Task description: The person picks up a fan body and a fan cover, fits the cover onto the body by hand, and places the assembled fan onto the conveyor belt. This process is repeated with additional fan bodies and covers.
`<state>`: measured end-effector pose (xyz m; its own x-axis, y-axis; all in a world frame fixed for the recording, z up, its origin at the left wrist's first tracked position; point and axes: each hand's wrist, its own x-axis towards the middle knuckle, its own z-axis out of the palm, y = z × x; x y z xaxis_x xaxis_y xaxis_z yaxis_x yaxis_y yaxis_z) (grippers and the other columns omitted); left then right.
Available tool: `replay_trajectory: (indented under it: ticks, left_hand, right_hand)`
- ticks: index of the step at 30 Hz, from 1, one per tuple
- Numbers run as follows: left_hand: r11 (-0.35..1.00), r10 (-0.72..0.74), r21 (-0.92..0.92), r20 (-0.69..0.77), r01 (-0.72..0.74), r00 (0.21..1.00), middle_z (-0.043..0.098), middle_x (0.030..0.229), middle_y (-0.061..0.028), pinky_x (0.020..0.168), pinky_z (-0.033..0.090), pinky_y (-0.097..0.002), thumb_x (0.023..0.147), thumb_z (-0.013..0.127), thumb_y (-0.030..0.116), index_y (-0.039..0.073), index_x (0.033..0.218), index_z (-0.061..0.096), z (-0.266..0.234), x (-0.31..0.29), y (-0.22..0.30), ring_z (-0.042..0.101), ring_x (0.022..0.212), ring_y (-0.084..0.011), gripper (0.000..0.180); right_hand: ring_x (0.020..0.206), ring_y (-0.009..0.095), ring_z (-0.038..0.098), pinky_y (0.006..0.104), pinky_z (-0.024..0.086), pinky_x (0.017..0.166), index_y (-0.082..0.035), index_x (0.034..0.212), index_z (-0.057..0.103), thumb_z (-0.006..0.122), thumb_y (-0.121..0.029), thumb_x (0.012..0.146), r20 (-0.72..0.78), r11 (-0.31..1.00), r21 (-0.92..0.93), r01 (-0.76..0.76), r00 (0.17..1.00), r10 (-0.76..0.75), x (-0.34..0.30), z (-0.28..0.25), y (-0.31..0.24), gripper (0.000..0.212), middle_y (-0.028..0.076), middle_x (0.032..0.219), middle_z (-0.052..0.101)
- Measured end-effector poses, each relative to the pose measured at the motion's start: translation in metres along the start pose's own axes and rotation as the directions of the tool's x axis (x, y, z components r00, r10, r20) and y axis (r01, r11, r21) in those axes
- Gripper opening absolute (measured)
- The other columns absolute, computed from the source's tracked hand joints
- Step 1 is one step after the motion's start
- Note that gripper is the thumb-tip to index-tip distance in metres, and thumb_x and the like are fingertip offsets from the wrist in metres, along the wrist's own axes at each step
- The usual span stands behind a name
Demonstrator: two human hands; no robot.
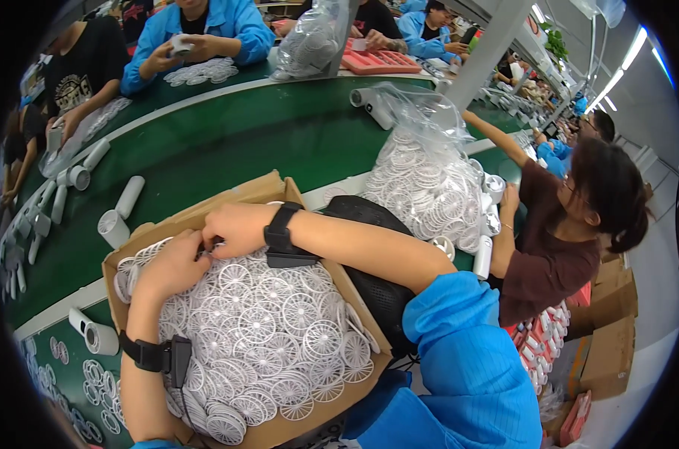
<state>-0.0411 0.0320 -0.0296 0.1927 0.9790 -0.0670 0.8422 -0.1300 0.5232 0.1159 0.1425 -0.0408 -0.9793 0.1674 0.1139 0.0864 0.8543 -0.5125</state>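
Note:
A cardboard box [362, 408] full of white plastic fan grilles [257, 325], round and spoked, stands in front of me. Over its far left part my two hands meet, fingertips close together. My left hand [173, 266] is bent with its fingers closed toward the right one. Coming across from the right, my right hand [238, 227] is curled, its thumb and fingers pinched. Whatever sits between the fingers is too hidden to make out. Loose grilles lie directly beneath both hands. Each wrist wears a black strap with a small dark module.
A green conveyor belt [227, 135] runs behind the box. White fan housings [113, 227] stand at its left. A clear bag of grilles [425, 179] sits right of the box, beside a black mesh chair back [369, 288]. A co-worker [556, 232] reaches in at right; others work across the belt.

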Motion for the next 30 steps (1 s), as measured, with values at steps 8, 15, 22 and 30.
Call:
replay_trajectory:
  ticks: [8, 15, 22, 30]
  left_hand:
    - [0.998, -0.049, -0.026, 0.073, 0.051, 0.996, 0.058, 0.096, -0.0183, 0.083, 0.045, -0.0390, 0.077, 0.060, 0.020, 0.000, 0.092, 0.058, -0.002, -0.004, 0.004, 0.056, 0.094, -0.0335, 0.025]
    - [0.999, -0.035, -0.002, 0.044, 0.035, 0.998, 0.060, 0.093, -0.0164, 0.078, 0.045, -0.0364, 0.076, 0.064, 0.018, 0.000, 0.092, 0.058, -0.003, -0.003, -0.003, 0.058, 0.088, -0.0298, 0.025]
    - [0.989, -0.135, -0.058, 0.068, 0.140, 0.988, 0.063, 0.094, -0.0174, 0.078, 0.047, -0.0373, 0.078, 0.064, 0.026, 0.000, 0.097, 0.057, -0.009, 0.002, 0.008, 0.060, 0.088, -0.0320, 0.033]
    - [0.990, -0.131, -0.049, 0.093, 0.136, 0.987, 0.065, 0.087, -0.0137, 0.073, 0.048, -0.0331, 0.081, 0.065, 0.029, -0.002, 0.099, 0.057, -0.005, -0.002, 0.014, 0.062, 0.079, -0.0260, 0.036]
  right_hand:
    - [0.081, 0.031, 0.062, 0.0393, 0.049, 0.072, -0.005, 0.088, 0.066, 0.069, -0.029, 0.068, 0.113, 1.000, 0.029, -0.012, 0.994, 0.009, -0.001, -0.002, -0.006, 0.031, 0.015, 0.089, 0.066]
    - [0.096, 0.033, 0.059, 0.0409, 0.046, 0.083, -0.006, 0.109, 0.057, 0.076, -0.038, 0.066, 0.200, 1.000, 0.000, -0.004, 0.980, 0.004, 0.000, 0.002, -0.002, 0.057, 0.016, 0.108, 0.061]
    - [0.103, 0.034, 0.058, 0.0397, 0.045, 0.089, -0.007, 0.118, 0.050, 0.076, -0.038, 0.065, 0.325, 0.976, 0.086, -0.202, 0.932, 0.164, -0.002, -0.009, -0.011, 0.067, 0.017, 0.111, 0.061]
    - [0.099, 0.033, 0.060, 0.0368, 0.047, 0.085, -0.001, 0.117, 0.048, 0.077, -0.038, 0.065, 0.341, 0.979, 0.144, -0.141, 0.936, 0.085, -0.002, 0.001, -0.008, 0.070, 0.015, 0.109, 0.062]
